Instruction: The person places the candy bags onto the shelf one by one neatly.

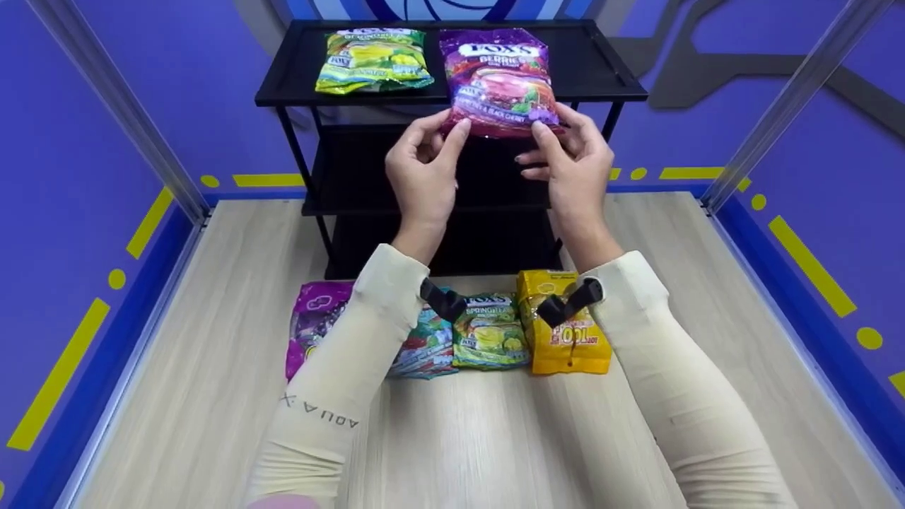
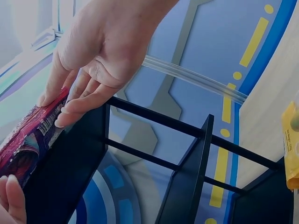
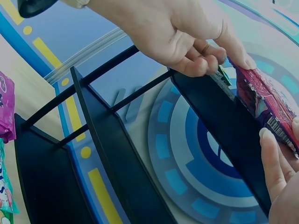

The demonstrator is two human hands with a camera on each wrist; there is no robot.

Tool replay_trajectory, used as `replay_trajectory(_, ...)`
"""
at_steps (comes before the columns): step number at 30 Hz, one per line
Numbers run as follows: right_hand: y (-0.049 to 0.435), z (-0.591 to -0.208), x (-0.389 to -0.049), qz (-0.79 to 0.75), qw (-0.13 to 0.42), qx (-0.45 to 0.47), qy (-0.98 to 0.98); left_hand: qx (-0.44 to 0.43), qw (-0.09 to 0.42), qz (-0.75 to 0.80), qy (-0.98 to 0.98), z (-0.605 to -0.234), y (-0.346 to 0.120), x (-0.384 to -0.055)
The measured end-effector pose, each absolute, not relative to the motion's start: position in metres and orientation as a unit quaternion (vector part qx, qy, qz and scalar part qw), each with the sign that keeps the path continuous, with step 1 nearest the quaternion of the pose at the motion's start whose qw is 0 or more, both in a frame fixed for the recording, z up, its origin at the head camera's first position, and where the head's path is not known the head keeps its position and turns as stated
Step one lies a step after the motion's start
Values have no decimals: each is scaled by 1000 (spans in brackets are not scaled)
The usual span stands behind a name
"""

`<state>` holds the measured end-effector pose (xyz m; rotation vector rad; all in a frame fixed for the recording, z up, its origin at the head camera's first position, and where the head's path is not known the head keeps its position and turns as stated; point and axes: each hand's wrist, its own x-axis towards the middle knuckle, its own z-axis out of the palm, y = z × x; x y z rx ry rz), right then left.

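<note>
Both hands hold a purple and red bag of Fox's Berries candy (image 1: 500, 81) at the front edge of the rack's top shelf. My left hand (image 1: 426, 162) pinches its lower left corner, thumb in front. The lower right corner is pinched by my right hand (image 1: 576, 159), some of its fingers spread below the bag. In the left wrist view the left hand (image 2: 105, 60) grips one end of the berry bag (image 2: 32, 135). The right wrist view has the right hand (image 3: 182, 37) at one end of the bag (image 3: 266, 100). A green Fox's candy bag (image 1: 373, 62) lies left of it on the shelf.
The black three-tier rack (image 1: 283, 92) stands against the back wall. Before it on the wooden table (image 1: 452, 438) lie a purple bag (image 1: 314, 311), a teal bag (image 1: 428, 346), a green Spring Tea bag (image 1: 491, 336) and a yellow bag (image 1: 573, 353), partly behind the forearms.
</note>
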<state>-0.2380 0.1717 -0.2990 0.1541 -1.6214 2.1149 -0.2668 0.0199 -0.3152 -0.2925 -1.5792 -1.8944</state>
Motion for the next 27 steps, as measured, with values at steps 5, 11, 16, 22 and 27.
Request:
replay_trajectory(5, 176, -301, -248, 750, 229, 41, -619, -103, 325, -706, -621, -311, 19, -269)
replay_trajectory(11, 180, -303, -257, 749, 214, 27, -627, -86, 288, -718, -628, -306, 18, -271)
replay_trajectory(16, 181, -297, -259, 755, 198, 21, -624, -84, 258, -734, -623, -303, 17, -274)
replay_trajectory(22, 182, -292, -264, 756, 194, 17, -625, -74, 253, -733, -627, -298, 18, -278)
replay_trajectory(27, 182, -287, -265, 751, 179, 12, -636, -60, 245, -735, -629, -296, 19, -283)
